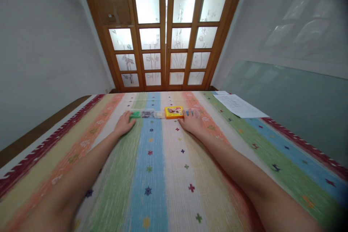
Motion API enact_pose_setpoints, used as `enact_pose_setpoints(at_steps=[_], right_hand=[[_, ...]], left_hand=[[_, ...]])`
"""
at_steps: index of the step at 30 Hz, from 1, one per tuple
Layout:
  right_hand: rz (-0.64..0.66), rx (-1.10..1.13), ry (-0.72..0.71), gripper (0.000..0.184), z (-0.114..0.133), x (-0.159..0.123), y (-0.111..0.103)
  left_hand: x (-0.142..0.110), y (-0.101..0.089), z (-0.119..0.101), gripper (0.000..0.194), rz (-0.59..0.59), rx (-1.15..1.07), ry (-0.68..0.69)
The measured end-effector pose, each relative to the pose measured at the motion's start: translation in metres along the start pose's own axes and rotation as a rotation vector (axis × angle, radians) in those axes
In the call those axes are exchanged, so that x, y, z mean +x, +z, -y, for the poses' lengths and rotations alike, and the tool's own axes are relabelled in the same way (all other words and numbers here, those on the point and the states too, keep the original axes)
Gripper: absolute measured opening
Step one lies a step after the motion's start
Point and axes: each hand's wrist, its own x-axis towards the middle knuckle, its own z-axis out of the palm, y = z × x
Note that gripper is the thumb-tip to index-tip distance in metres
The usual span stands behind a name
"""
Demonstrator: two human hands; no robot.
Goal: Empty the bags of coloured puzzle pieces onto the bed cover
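Observation:
In a row across the striped tablecloth lie several small things. At the left end is a clear plastic case with green contents (135, 115), and my left hand (125, 124) rests against its edge, fingers stretched and thumb apart. Beside it sits a clear case with dark contents (148, 114), then a pale, see-through piece (160, 115). A yellow-orange printed box (174, 112) comes after these. My right hand (191, 121) lies at that box's right side, fingers spread over a clear item with blue bits; the fingers partly hide it.
The tablecloth (148, 203) has coloured stripes and small printed figures. White paper sheets (239, 106) lie at the far right of the table, by a pale green glassy panel (293, 105). Wooden doors with frosted panes (150, 38) stand beyond the table, between white walls.

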Motion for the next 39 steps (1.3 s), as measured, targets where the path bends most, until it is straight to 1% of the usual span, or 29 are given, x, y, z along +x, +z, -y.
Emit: enact_pose_setpoints(at_steps=[2, 4, 6, 8, 10, 13, 16, 18, 21, 23, 26, 29, 39], right_hand=[[0.001, 0.017, -0.03, 0.075, 0.017, -0.007, 0.0], [-0.007, 0.034, -0.066, 0.071, 0.029, -0.013, -0.001], [-0.02, 0.04, -0.085, 0.067, 0.036, -0.017, -0.004], [-0.028, 0.037, -0.109, 0.065, 0.036, -0.02, -0.009], [-0.035, 0.037, -0.148, 0.064, 0.029, -0.02, -0.016], [-0.034, 0.047, -0.216, 0.064, 0.009, -0.011, -0.026], [-0.019, 0.061, -0.362, 0.074, -0.012, 0.005, -0.03], [0.051, 0.065, -0.414, 0.075, -0.021, 0.015, -0.028], [0.111, 0.05, -0.392, 0.069, -0.02, 0.023, -0.021], [0.094, 0.041, -0.361, 0.067, -0.014, 0.023, -0.017], [0.045, 0.042, -0.333, 0.067, -0.006, 0.021, -0.014], [0.028, 0.04, -0.324, 0.068, -0.002, 0.021, -0.014], [0.001, 0.045, -0.296, 0.066, 0.016, 0.025, -0.009]], left_hand=[[-0.008, -0.01, 0.009, 0.054, -0.008, 0.021, -0.036], [-0.013, -0.016, 0.014, 0.052, -0.031, 0.03, -0.075], [-0.015, -0.019, 0.015, 0.047, -0.065, 0.031, -0.104], [-0.016, -0.021, 0.013, 0.045, -0.084, 0.035, -0.119], [-0.016, -0.022, 0.01, 0.045, -0.087, 0.055, -0.125], [-0.019, -0.024, 0.003, 0.049, -0.108, 0.128, -0.104], [-0.021, -0.026, -0.012, 0.05, -0.102, 0.194, 0.009], [-0.022, -0.025, -0.028, 0.049, -0.041, 0.199, 0.105], [-0.024, -0.019, -0.054, 0.058, 0.107, 0.171, 0.195], [-0.024, -0.014, -0.069, 0.065, 0.198, 0.16, 0.215], [-0.02, -0.007, -0.082, 0.073, 0.256, 0.162, 0.195], [-0.014, -0.003, -0.084, 0.073, 0.266, 0.166, 0.163], [0.009, 0.005, -0.073, 0.07, 0.241, 0.183, 0.105]])
